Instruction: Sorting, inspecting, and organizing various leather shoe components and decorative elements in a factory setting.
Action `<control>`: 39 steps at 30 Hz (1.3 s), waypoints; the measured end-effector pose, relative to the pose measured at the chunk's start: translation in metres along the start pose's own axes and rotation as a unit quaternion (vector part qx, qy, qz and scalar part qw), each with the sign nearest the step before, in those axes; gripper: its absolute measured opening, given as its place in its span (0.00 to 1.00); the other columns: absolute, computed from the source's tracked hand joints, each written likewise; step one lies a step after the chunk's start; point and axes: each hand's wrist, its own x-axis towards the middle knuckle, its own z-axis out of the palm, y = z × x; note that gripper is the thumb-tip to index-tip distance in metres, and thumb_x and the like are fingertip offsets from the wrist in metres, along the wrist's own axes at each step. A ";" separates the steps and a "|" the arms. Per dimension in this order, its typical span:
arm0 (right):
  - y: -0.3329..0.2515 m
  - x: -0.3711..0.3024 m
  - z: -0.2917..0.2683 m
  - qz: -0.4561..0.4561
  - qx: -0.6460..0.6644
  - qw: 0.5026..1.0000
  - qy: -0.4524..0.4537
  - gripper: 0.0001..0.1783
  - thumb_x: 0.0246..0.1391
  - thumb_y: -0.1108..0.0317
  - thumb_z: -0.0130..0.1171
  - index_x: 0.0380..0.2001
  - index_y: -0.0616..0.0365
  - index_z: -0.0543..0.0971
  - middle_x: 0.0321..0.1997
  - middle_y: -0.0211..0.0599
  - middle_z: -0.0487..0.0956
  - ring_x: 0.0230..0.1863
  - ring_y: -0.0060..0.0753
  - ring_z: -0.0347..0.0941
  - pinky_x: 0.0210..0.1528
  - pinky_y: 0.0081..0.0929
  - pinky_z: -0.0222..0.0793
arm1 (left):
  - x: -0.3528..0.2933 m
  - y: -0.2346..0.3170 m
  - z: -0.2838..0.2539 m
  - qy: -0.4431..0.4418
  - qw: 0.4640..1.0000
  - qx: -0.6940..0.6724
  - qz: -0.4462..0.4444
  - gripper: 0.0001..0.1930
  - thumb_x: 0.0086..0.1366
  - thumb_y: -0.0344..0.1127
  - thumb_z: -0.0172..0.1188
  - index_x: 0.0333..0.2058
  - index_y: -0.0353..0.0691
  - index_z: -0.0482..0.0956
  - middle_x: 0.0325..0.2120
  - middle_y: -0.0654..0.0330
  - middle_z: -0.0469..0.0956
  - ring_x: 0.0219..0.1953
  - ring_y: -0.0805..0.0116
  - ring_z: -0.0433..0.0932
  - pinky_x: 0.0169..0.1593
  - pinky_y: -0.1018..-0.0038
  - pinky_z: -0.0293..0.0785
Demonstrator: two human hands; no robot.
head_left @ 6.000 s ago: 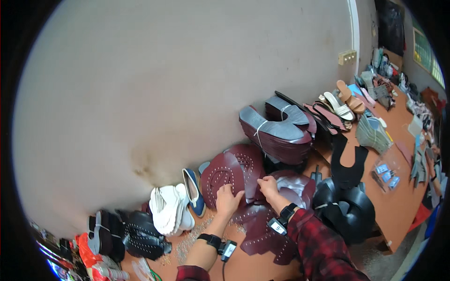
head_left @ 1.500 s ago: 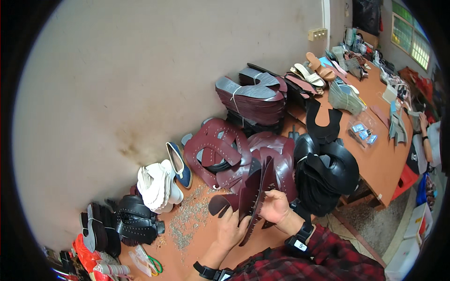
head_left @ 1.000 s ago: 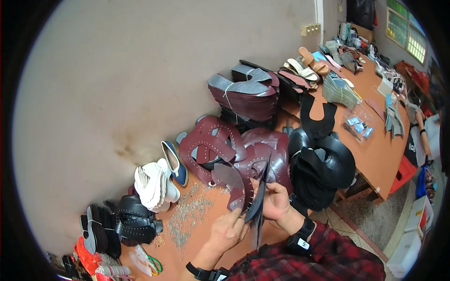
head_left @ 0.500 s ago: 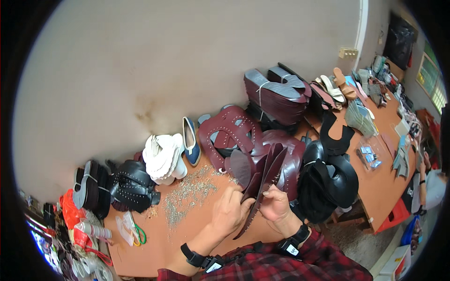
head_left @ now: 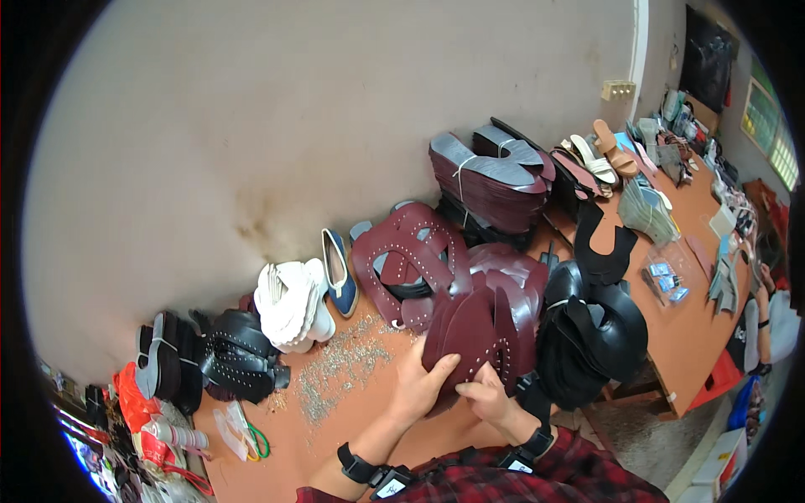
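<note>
A maroon leather shoe upper is in front of me, its smooth face turned up and a row of small metal studs along one curved edge. My left hand grips its left side, thumb on top and fingers hidden underneath. At the lower right edge, near the studs, my right hand pinches the leather with thumb and fingers. Just beyond lie more studded maroon uppers in a loose pile. Loose metal studs are scattered across the table to the left of my hands.
Black leather pieces hang at the table's right edge. Tied maroon stacks rise behind. A blue shoe, white pieces, studded black uppers and green-handled scissors lie leftward. A second table holds sandals.
The upper has turned from edge-on, studs' pointed backs showing, to lying face up. Both hands have shifted their hold with it. The view has tilted slightly.
</note>
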 end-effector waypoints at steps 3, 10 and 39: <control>0.003 0.005 -0.010 0.071 0.345 0.934 0.065 0.26 0.44 0.72 0.52 0.51 0.61 0.66 0.54 0.37 0.69 0.56 0.36 0.63 0.60 0.33 0.53 | -0.004 -0.025 -0.007 -0.048 0.987 0.144 0.062 0.16 0.51 0.31 0.61 0.39 0.31 0.72 0.31 0.50 0.74 0.35 0.51 0.72 0.41 0.65 0.67; -0.030 0.023 -0.026 0.016 0.242 0.963 0.118 0.25 0.43 0.74 0.54 0.48 0.63 0.68 0.45 0.42 0.74 0.49 0.41 0.69 0.53 0.39 0.63 | 0.061 -0.025 0.004 -0.216 0.970 0.003 0.115 0.16 0.54 0.31 0.59 0.41 0.35 0.70 0.33 0.52 0.73 0.38 0.58 0.72 0.46 0.66 0.66; -0.011 0.057 -0.069 0.042 0.302 0.950 0.066 0.12 0.30 0.67 0.53 0.23 0.62 0.71 0.21 0.42 0.66 0.26 0.35 0.60 0.38 0.33 0.54 | 0.127 -0.003 -0.013 -0.035 0.986 0.149 0.068 0.11 0.56 0.27 0.57 0.39 0.33 0.73 0.28 0.59 0.76 0.31 0.72 0.74 0.36 0.74 0.70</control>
